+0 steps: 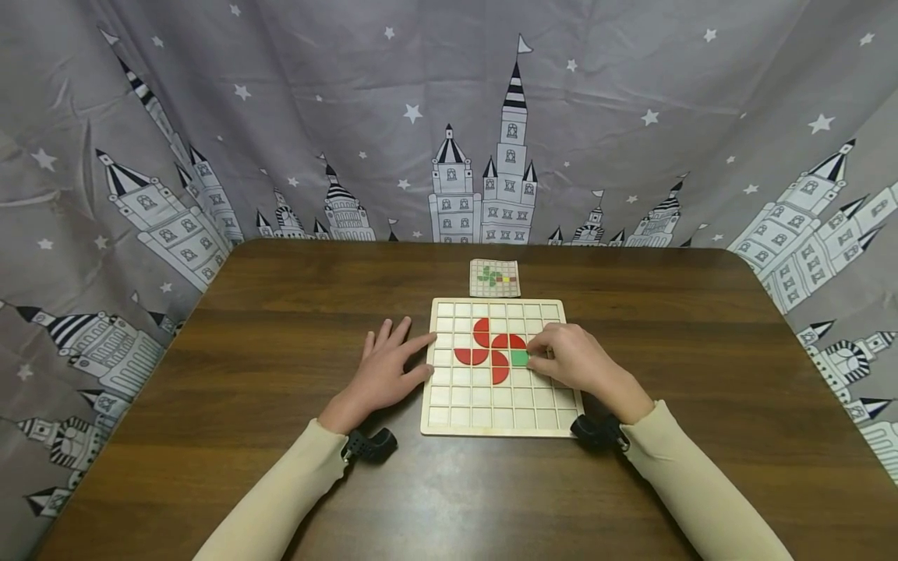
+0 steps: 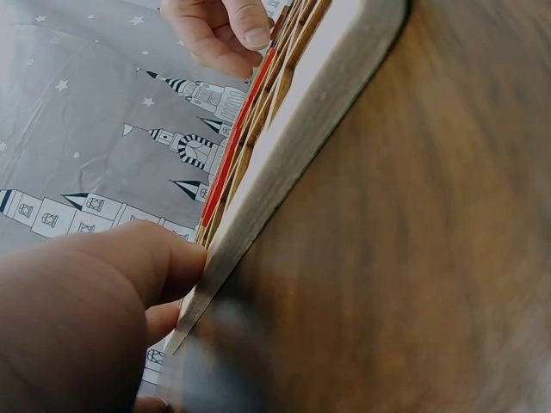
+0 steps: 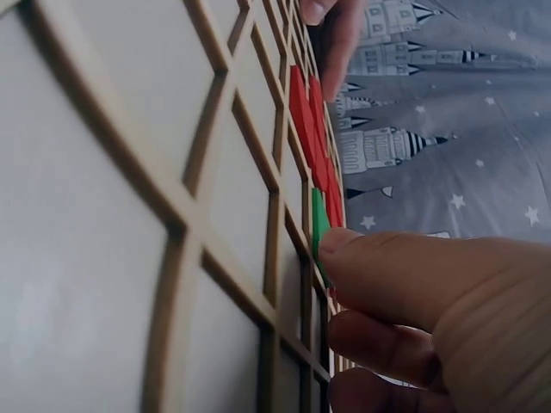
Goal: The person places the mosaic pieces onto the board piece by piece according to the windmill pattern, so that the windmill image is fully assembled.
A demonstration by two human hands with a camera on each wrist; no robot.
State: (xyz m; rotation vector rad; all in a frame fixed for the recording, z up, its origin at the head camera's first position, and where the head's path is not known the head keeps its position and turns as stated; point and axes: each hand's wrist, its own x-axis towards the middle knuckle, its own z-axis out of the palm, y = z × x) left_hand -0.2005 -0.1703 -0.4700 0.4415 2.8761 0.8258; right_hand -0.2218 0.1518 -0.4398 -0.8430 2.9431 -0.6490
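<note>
A square wooden grid board (image 1: 491, 432) lies on the table. Several red quarter-circle pieces (image 1: 500, 366) sit in its cells, arranged like a pinwheel. My right hand (image 1: 571, 357) pinches a green square tile (image 1: 519, 358) at its right side, just below a red piece right of the board's centre. In the right wrist view the thumb lies against the green tile (image 3: 319, 225). My left hand (image 1: 384, 370) rests at the board's left edge with fingers spread, its thumb and index finger touching the rim. The left wrist view shows that thumb close against the board's side (image 2: 258, 202).
Behind the board lies a small pattern card (image 1: 494, 279) printed with a grid and coloured shapes. The brown wooden table (image 1: 316, 288) extends to both sides. A grey curtain (image 1: 316, 101) with castles and stars hangs behind. Black wrist cameras (image 1: 372, 446) are strapped to both wrists.
</note>
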